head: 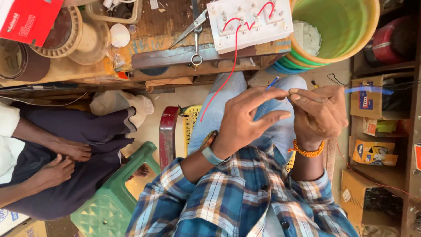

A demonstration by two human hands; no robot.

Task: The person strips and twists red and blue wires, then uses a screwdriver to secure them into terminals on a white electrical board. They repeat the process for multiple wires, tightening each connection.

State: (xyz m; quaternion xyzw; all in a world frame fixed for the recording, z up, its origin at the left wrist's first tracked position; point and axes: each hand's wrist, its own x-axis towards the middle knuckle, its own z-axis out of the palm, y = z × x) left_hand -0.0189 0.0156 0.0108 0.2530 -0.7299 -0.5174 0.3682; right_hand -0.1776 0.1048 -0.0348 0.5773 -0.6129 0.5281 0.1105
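Cluttered wooden bench (175, 55) is carrying a white switch board (250, 24) with red wire (228, 74), while below it left hand (245, 118) and right hand (318, 112) are pinching a thin blue wire (272, 82) between closed fingers (280, 93).

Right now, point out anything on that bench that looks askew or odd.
The white switch board lies tilted at the bench edge, its red wire dangling loose. Scissors lie open beside it.
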